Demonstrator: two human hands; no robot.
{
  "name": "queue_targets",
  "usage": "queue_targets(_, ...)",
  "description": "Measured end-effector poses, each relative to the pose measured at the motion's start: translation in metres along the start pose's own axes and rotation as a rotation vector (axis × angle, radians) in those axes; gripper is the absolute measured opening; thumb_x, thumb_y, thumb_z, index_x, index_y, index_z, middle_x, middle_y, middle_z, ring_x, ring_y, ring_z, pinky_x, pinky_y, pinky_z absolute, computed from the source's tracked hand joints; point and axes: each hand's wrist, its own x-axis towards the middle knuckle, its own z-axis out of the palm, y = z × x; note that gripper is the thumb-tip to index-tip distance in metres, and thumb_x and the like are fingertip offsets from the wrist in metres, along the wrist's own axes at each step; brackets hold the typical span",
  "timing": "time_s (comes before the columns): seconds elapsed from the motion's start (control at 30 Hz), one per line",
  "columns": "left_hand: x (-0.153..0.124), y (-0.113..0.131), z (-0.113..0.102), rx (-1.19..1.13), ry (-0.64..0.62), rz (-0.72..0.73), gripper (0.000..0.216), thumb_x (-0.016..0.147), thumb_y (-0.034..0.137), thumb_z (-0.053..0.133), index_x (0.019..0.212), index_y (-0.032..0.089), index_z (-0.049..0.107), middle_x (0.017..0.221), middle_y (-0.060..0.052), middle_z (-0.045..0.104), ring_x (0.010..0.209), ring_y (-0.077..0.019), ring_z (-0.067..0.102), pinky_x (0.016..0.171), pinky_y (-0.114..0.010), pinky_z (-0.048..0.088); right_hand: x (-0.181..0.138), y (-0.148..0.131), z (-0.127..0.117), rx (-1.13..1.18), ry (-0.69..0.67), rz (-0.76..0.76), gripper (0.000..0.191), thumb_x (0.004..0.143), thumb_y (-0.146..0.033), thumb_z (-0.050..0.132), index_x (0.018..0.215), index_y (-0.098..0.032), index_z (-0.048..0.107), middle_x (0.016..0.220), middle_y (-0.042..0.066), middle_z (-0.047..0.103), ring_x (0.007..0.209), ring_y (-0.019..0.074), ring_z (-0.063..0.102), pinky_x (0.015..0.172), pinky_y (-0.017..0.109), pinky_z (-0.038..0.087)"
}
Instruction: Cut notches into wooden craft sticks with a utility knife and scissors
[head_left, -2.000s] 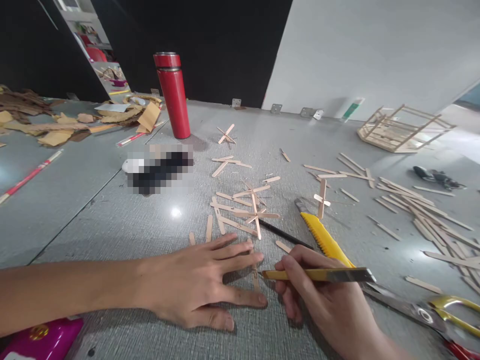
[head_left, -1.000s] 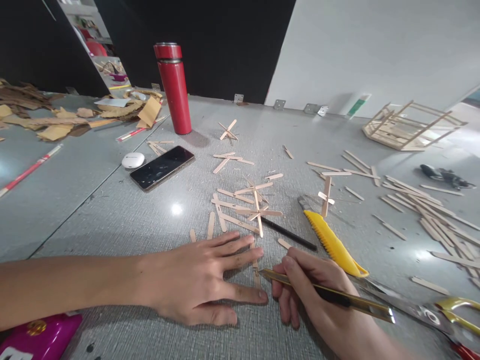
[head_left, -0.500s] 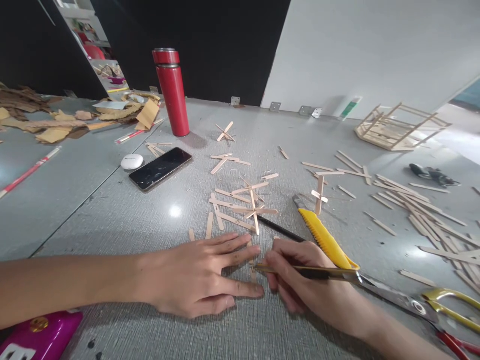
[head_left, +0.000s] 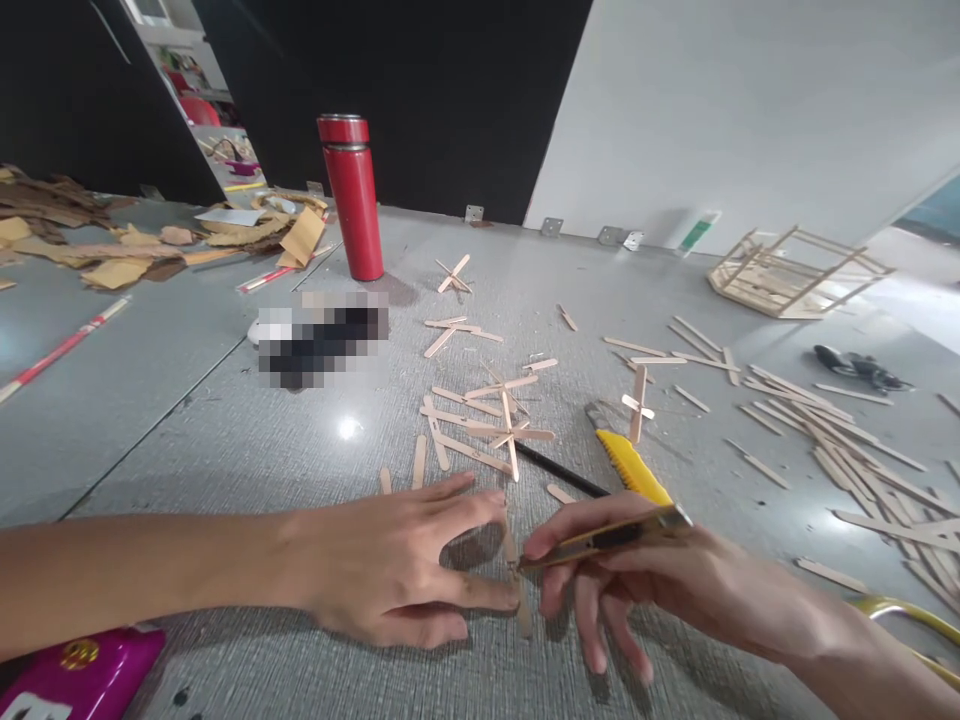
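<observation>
My left hand point(head_left: 412, 560) lies with its fingers spread on a small wooden craft stick point(head_left: 523, 612), its fingertips pressing it against the table. In my right hand point(head_left: 622, 570) is a slim craft knife point(head_left: 600, 543), pinched by thumb and forefinger while the other fingers hang loose. The knife's tip touches the stick near its middle, between my left fingertips. Just beyond my hands stands an assembled cross of craft sticks point(head_left: 510, 433) with loose sticks around it. A yellow saw-like knife point(head_left: 634, 468) and a dark rod point(head_left: 559, 467) lie beyond my right hand.
A red flask point(head_left: 352, 205) stands at the back left, near torn cardboard point(head_left: 120, 250). On the right are a pile of sticks point(head_left: 847, 430), a stick frame point(head_left: 799, 275) and yellow-handled scissors point(head_left: 915, 635). A purple packet point(head_left: 112, 675) is at lower left.
The craft knife's rear end has tilted up, and my right hand's lower fingers have opened out. My left fingertips have shifted slightly, exposing more of the stick.
</observation>
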Motion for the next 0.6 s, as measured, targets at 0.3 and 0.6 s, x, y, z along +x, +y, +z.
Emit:
queue_targets(0.3, -0.002, 0.008, 0.004, 0.175, 0.05, 0.069, 0.044, 0.105, 0.037, 0.052, 0.142, 0.017, 0.062, 0.15, -0.028, 0.053, 0.151, -0.0408, 0.042, 0.122, -0.064, 0.034, -0.008, -0.013, 0.013, 0.044, -0.156, 0.136, 0.039, 0.104, -0.031, 0.057, 0.141, -0.027, 0.068, 0.136, 0.014, 0.073, 0.086, 0.0231, 0.083, 0.064, 0.028, 0.065)
queue_targets(0.6, -0.004, 0.005, -0.007, 0.094, -0.083, 0.061, 0.048, 0.101, 0.03, 0.053, 0.148, 0.022, 0.057, 0.164, -0.021, 0.043, 0.157, -0.0386, 0.032, 0.127, -0.063, 0.026, -0.002, -0.016, 0.026, -0.049, 0.1, 0.314, 0.032, 0.093, -0.03, 0.072, 0.12, -0.019, 0.06, 0.089, 0.006, 0.081, 0.042, 0.0055, 0.063, 0.033, 0.008, 0.041)
